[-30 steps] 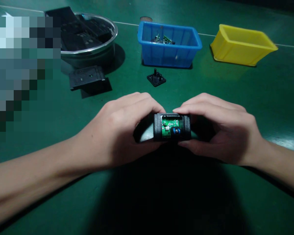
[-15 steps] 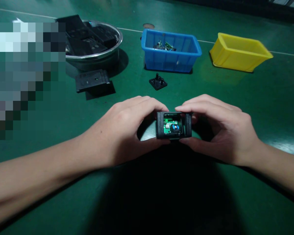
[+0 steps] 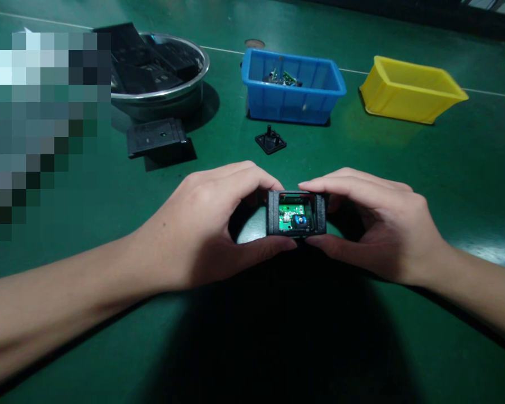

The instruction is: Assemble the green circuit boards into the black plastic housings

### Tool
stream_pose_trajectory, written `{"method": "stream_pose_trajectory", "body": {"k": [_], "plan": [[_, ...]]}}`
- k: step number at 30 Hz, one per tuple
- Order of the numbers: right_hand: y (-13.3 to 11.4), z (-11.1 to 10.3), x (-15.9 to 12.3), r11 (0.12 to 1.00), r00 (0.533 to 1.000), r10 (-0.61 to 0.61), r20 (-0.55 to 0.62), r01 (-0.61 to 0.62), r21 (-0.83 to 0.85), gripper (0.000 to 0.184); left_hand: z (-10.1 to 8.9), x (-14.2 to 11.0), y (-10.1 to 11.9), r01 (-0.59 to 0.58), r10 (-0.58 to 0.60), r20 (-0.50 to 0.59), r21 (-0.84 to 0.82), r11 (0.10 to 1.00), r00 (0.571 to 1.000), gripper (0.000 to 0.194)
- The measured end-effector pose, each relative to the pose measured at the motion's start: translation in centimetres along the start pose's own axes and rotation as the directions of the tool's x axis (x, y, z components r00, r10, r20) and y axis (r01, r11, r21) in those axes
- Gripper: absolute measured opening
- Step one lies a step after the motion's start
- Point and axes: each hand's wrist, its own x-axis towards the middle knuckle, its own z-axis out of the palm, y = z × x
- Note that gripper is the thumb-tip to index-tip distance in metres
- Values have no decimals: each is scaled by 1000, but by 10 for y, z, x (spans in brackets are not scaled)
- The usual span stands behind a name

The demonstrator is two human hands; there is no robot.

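Between both hands is a small black plastic housing (image 3: 273,214), its open side facing up toward me. Inside it shows a green circuit board (image 3: 284,210) carrying a dark part with a blue ring (image 3: 300,220). My left hand (image 3: 212,219) pinches the housing's left end, thumb along the near edge and fingers at the far edge. On the right end, my right hand (image 3: 382,224) grips in the same way, thumb near and fingertips far. Beyond the hands, a small black plate with upright posts (image 3: 270,141) lies on the green surface.
A blue bin (image 3: 294,104) with several circuit boards stands behind the plate. To its right is a yellow bin (image 3: 404,95). At the back left, a metal bowl (image 3: 164,100) holds black plastic parts, with another black housing (image 3: 155,139) in front. A blurred patch covers the far left.
Both hands still hold the housing. It has tipped slightly, so more of the green board shows, and my left thumb lies a little farther right along the near edge.
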Motion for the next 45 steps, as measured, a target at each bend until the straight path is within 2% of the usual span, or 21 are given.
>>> {"method": "stream_pose_trajectory", "body": {"k": [11,17,30,45], "plan": [[1,0,0,1000,1000,20,2,-20,22,45,2,0,-4,-31,31,-17,-4,1000,999,31],[0,1,-1,992,996,86,14,-86,88,52,3,0,-4,7,-7,0,-45,999,1000,30],[0,-1,1,994,996,66,52,-71,84,43,-1,3,1,118,-109,94,-101,988,990,35],[0,-2,2,991,994,84,65,-90,98,42,0,2,1,87,-79,86,-94,992,993,34]]}}
